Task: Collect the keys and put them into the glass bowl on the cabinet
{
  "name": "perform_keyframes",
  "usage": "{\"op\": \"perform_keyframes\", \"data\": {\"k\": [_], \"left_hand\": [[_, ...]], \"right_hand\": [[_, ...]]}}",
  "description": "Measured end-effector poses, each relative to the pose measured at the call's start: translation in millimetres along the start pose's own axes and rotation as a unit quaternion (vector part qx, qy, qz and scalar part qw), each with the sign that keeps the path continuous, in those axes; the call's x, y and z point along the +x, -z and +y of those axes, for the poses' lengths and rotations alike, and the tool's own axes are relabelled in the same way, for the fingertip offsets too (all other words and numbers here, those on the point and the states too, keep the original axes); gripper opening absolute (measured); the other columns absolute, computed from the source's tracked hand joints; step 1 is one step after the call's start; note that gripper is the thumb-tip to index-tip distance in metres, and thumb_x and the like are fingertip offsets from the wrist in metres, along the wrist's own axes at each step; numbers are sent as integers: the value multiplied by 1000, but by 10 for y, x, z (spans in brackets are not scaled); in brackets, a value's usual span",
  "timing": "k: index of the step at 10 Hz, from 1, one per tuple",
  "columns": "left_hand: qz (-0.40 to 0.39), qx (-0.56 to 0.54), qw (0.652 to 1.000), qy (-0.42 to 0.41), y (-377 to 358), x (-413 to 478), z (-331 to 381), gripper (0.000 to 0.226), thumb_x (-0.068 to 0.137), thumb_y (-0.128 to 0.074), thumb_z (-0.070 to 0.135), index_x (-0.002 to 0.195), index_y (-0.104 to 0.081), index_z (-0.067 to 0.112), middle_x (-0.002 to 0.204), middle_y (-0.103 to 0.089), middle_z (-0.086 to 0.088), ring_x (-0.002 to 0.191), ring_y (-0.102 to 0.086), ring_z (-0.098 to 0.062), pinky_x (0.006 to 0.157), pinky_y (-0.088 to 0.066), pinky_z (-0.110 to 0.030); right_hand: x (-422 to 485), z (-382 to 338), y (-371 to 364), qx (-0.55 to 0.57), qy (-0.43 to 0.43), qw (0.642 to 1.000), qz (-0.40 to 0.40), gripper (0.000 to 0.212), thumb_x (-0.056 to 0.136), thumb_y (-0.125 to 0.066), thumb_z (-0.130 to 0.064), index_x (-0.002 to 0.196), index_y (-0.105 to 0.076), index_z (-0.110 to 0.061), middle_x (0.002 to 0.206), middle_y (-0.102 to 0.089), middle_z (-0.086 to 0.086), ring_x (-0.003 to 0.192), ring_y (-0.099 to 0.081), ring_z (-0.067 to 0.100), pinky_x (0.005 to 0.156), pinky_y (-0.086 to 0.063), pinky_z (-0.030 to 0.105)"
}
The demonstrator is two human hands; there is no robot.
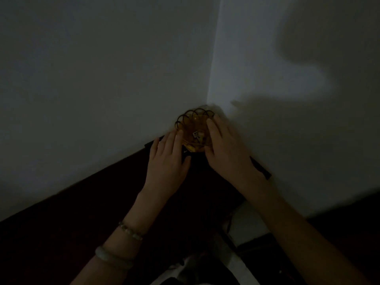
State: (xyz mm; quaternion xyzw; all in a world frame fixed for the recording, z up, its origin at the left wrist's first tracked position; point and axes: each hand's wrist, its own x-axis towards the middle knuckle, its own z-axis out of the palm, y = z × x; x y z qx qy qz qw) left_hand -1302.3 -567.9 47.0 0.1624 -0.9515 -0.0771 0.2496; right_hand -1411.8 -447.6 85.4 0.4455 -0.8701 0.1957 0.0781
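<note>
Left hand (166,155): fingers flat against dish (195,124), 9 o'clock
Right hand (224,149): 3 o'clock — grip unclear, too dark
Tip: press evenly, lift it level — likely glass

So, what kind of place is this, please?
Probably a dim room in a home. Two plain white walls meet in a corner, a dark table top fits into it, and an amber glass dish sits there between the left hand and right hand.

Bare forearms; beaded bracelet (130,231) and pale, perhaps jade, bangle (113,257) on left wrist.
</note>
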Motion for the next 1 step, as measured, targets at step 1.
{"op": "perform_keyframes", "data": {"k": [1], "left_hand": [[-1, 19, 1000, -17, 141, -110, 35, 62, 88, -55, 27, 139, -31, 0, 145, -37, -19, 134, -34, -29, 112, -19, -47]], "right_hand": [[-186, -150, 47, -65, 7, 997, 43, 70, 81, -60, -16, 138, -24, 2, 147, -27, 26, 136, -24, 38, 110, -23, 46]]}}
